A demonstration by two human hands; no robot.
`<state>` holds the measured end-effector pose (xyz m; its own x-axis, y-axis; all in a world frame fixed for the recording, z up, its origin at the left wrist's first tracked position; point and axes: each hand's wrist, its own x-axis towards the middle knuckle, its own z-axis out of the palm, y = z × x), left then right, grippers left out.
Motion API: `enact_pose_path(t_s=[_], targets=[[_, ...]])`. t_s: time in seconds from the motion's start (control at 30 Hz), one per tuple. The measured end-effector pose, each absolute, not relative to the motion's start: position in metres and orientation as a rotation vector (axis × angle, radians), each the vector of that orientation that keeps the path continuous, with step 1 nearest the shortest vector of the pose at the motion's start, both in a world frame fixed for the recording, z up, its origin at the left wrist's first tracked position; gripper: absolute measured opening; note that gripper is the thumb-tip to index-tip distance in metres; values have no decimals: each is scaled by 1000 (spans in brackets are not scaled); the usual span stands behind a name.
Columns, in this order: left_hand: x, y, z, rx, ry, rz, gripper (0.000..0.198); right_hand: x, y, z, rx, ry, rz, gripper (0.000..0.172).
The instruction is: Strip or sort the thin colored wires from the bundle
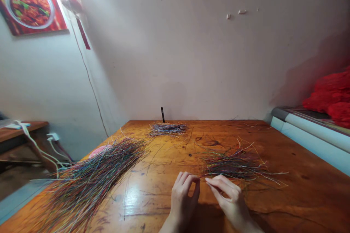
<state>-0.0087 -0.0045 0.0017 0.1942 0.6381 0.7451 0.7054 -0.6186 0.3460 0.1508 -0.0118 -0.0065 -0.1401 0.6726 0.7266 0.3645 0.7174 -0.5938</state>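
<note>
My left hand (184, 191) is closed in a pinch above the wooden table, thumb and forefinger tips together. Facing it, my right hand (226, 193) also pinches, its fingertips a short gap away. A thin wire (202, 178) seems to span the gap between the fingertips; it is too fine to see fully. Just beyond my right hand lies a loose pile of thin coloured wires (235, 164). To the left spreads a much larger bundle of long multicoloured wires (101, 178). A smaller, neater bundle of wires (168, 129) rests at the table's back.
A black pen-like stick (163, 114) stands near the wall at the table's (295, 196) far edge. Something pink (100, 151) shows under the large bundle. At right, a white cabinet-like box (314, 136) bears a red heap (330, 96). White cables (41, 149) hang at left.
</note>
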Motion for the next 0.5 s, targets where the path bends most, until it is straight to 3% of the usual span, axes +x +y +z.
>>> enact_pose_path(t_s=[0.5], targets=[[-8, -5, 1, -2395, -1320, -1382, 10, 151, -13, -7, -880, -1790, 322, 22]])
